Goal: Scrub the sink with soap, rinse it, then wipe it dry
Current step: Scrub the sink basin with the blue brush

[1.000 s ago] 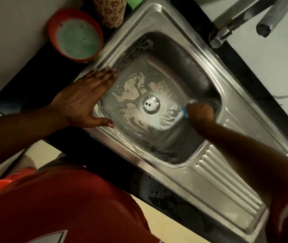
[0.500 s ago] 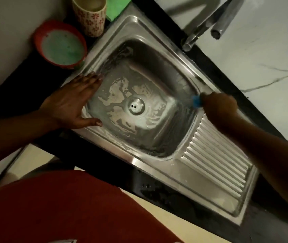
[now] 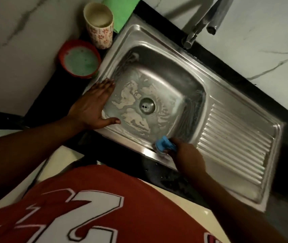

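Observation:
The steel sink (image 3: 167, 55) has a square basin with patches of white soap foam around the drain (image 3: 147, 105) and a ribbed drainboard (image 3: 234, 146) on its right. My left hand (image 3: 94, 104) lies flat and open on the basin's left rim, thumb pointing toward the drain. My right hand (image 3: 187, 155) is closed on a blue scrubber (image 3: 164, 143) and presses it against the sink's near rim, at the basin's front right corner.
A red bowl of green soapy liquid (image 3: 80, 60) and a floral cup (image 3: 99, 25) stand on the black counter left of the sink. A green cloth (image 3: 122, 9) lies behind the cup. The tap (image 3: 203, 20) hangs over the back rim, with no water running.
My right hand has swept the scrubber from the basin's right wall up to its back right rim, then down to the front rim. My left hand has stayed on the left rim.

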Demonstrator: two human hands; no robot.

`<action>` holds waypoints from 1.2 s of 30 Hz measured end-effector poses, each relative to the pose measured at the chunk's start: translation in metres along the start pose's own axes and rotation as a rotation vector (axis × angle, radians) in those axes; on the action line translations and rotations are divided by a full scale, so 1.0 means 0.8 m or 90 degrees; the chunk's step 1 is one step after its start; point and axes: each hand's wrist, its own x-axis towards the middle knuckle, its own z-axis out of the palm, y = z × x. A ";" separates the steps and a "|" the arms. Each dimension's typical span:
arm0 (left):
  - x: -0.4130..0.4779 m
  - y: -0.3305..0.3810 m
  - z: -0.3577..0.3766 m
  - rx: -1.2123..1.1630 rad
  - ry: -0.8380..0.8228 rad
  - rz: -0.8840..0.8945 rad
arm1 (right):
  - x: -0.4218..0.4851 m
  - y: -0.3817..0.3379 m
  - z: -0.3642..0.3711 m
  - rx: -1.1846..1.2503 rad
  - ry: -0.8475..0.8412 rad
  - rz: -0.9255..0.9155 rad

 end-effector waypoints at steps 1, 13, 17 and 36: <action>-0.001 -0.001 -0.001 -0.005 -0.004 -0.001 | 0.012 -0.018 0.007 0.028 0.003 -0.017; -0.045 0.021 -0.030 -0.154 0.187 -0.065 | 0.125 -0.225 0.023 0.090 0.125 -0.110; -0.076 0.014 -0.036 -0.110 0.187 -0.035 | 0.128 -0.225 0.024 0.128 0.130 -0.132; -0.072 -0.037 -0.061 0.106 -0.019 -0.194 | 0.238 -0.365 -0.077 -0.051 0.260 -0.292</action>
